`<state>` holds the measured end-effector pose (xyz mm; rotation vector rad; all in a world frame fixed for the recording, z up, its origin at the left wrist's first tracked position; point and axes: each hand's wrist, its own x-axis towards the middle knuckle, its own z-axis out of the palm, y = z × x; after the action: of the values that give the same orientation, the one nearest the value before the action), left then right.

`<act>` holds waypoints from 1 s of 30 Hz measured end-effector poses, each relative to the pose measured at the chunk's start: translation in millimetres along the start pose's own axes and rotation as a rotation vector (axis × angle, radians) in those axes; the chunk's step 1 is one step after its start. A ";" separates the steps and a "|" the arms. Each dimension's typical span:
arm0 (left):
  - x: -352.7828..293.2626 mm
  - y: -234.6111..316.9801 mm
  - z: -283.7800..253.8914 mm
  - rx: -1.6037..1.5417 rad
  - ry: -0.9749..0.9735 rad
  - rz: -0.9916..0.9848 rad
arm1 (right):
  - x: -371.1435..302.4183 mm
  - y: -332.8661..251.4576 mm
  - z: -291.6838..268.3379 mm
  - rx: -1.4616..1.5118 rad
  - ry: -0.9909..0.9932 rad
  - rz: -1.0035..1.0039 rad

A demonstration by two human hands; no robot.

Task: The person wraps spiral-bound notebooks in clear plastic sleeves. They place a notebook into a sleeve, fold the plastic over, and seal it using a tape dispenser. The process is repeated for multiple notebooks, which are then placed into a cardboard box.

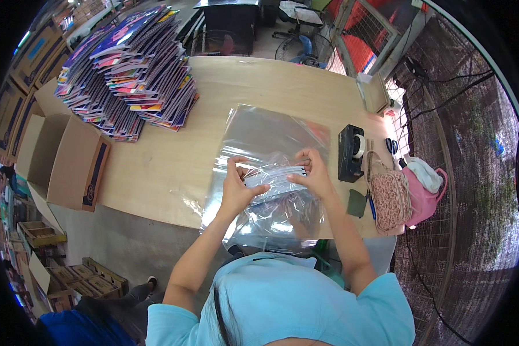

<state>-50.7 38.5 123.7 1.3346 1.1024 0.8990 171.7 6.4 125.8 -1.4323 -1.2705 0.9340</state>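
Both of my hands grip a white, layered bundle (278,181) in crinkled clear plastic, held over the table. My left hand (239,188) has its left end, with thumb in front and fingers curled behind. At the other end my right hand (313,175) pinches it the same way. Whether the bundle is a notebook seen edge-on I cannot tell. Beneath lies a pile of clear plastic sheets (265,127), its near part wrinkled and reaching the table's front edge.
Spiral notebooks (147,75) stand in tall stacks at the table's (155,179) back left. Beside them is an opened cardboard box (78,161). On the right are a black tape dispenser (350,155), a patterned pouch (389,199), a pink bag (424,196) and a blue pen (372,206).
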 end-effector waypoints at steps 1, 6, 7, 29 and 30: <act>2.8 0.4 0.5 -0.055 -0.030 -0.017 | 7.9 4.5 -2.7 0.113 -0.100 0.111; 5.7 -18.9 6.7 -0.129 -0.099 0.150 | 26.1 16.1 -11.6 0.054 -0.286 0.140; 5.6 -20.4 5.8 -0.083 -0.086 0.194 | 19.9 4.7 -9.3 -0.083 -0.232 -0.037; 56.0 44.5 1.1 0.884 -0.743 0.415 | -75.6 48.3 29.0 -0.624 0.216 -0.710; 46.3 46.1 2.9 0.909 -0.693 0.403 | -74.6 49.2 12.2 -0.436 0.314 -0.591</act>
<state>-30.6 85.1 164.9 2.4377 0.6840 0.0940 159.9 -64.4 71.1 -1.3318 -1.5817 0.0325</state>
